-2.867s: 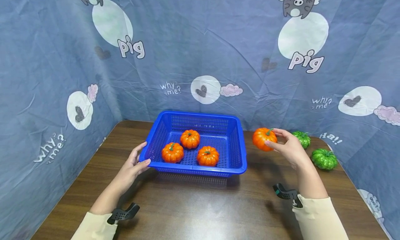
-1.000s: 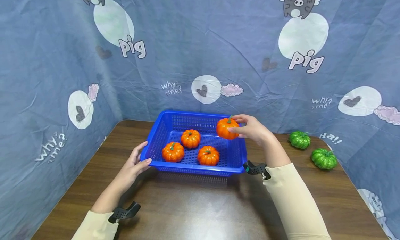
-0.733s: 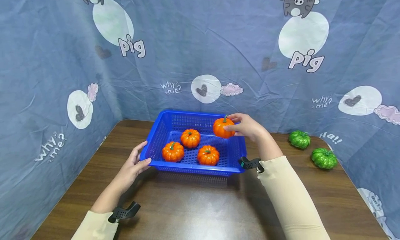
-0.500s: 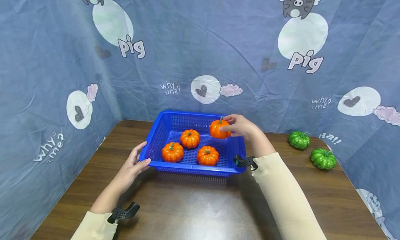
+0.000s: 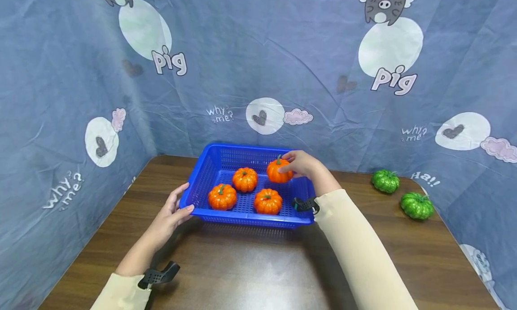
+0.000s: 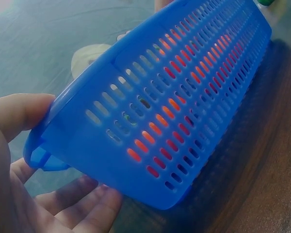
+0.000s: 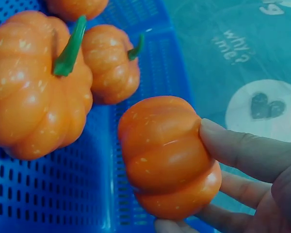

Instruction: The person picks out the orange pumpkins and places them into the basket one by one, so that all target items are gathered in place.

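Note:
My right hand (image 5: 300,163) pinches a small orange pumpkin (image 5: 279,171) with a green stem, inside the back right part of a blue plastic basket (image 5: 250,216). In the right wrist view, thumb and fingers grip the sides of that pumpkin (image 7: 169,155); whether its base touches the basket floor I cannot tell. Three more orange pumpkins sit in the basket: one at the left (image 5: 222,197), one in the middle (image 5: 244,180), one at the front (image 5: 268,201). My left hand (image 5: 171,213) grips the basket's left front corner, thumb over the rim (image 6: 43,114) and fingers beneath.
Two green pumpkins stand on the brown wooden table (image 5: 242,265) at the far right, one behind (image 5: 385,181) and one in front (image 5: 417,206). A blue printed cloth (image 5: 226,54) hangs close behind the table and along its sides.
My right hand has carried the orange pumpkin leftward from beside the basket, over its right rim, then lowered it inside. The left hand and the basket have stayed in place.

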`<state>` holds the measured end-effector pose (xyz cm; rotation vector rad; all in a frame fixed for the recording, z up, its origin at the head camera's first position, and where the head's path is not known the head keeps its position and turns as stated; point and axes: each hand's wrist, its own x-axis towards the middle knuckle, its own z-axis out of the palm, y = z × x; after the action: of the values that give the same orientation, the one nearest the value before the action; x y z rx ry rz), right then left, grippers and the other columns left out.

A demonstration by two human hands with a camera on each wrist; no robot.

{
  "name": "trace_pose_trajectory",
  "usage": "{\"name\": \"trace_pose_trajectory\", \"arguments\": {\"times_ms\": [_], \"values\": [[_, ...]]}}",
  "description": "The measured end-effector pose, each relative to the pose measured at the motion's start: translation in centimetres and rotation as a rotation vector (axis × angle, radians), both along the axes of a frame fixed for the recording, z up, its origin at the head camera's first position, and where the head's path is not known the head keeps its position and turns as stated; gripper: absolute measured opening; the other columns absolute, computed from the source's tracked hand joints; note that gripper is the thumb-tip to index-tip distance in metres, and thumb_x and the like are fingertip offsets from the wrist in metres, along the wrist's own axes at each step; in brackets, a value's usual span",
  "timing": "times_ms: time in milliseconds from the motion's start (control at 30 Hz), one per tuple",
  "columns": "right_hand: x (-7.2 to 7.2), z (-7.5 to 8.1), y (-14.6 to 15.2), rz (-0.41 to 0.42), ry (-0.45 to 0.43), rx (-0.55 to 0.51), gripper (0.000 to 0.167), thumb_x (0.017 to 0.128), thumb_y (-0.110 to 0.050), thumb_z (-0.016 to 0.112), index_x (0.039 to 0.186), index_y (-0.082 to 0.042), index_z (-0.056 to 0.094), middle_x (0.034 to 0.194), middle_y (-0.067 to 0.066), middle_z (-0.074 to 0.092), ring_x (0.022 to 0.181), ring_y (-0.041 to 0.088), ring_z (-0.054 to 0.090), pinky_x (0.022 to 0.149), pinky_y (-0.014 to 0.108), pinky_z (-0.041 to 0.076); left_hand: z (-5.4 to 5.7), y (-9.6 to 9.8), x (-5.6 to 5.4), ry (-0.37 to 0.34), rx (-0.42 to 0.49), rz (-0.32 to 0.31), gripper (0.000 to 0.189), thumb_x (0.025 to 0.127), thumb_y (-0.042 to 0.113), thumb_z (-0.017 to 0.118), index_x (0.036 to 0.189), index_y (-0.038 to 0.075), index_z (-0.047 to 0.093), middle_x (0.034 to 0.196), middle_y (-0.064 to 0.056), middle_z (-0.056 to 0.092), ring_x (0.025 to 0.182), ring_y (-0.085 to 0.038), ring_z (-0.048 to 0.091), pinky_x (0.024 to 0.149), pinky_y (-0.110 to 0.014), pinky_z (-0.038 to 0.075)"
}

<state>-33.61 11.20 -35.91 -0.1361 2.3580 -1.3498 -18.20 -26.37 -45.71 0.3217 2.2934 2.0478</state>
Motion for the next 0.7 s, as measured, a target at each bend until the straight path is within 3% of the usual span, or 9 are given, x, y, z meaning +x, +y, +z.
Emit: {"name": "trace_pose_trajectory", "arguments": {"times_ms": [533, 700], "values": [[-1.2, -1.5, -1.3, -0.007, -0.049, 0.048, 0.056, 0.087, -0.002, 0.075, 0.138, 0.002, 0.051, 0.136, 0.023, 0.054, 0.107, 0.03, 0.062, 0.095, 0.045, 0.053, 0.5, 0.0, 0.2, 0.003, 0.008, -0.004, 0.067, 0.105, 0.015, 0.051, 0.159, 0.011, 0.011, 0.149, -0.033, 0.029, 0.117, -0.009, 0.057, 0.093, -0.018, 0.049], [-1.7, -2.4, -1.5, -0.015, -0.057, 0.047, 0.055, 0.086, -0.003, 0.077, 0.136, 0.001, 0.054, 0.138, 0.022, 0.052, 0.116, 0.033, 0.06, 0.097, 0.046, 0.052, 0.6, 0.2, 0.3, -0.014, 0.0, 0.0, 0.068, 0.105, 0.016, 0.052, 0.159, 0.012, 0.012, 0.15, -0.033, 0.029, 0.118, -0.012, 0.057, 0.093, -0.018, 0.049]]}}
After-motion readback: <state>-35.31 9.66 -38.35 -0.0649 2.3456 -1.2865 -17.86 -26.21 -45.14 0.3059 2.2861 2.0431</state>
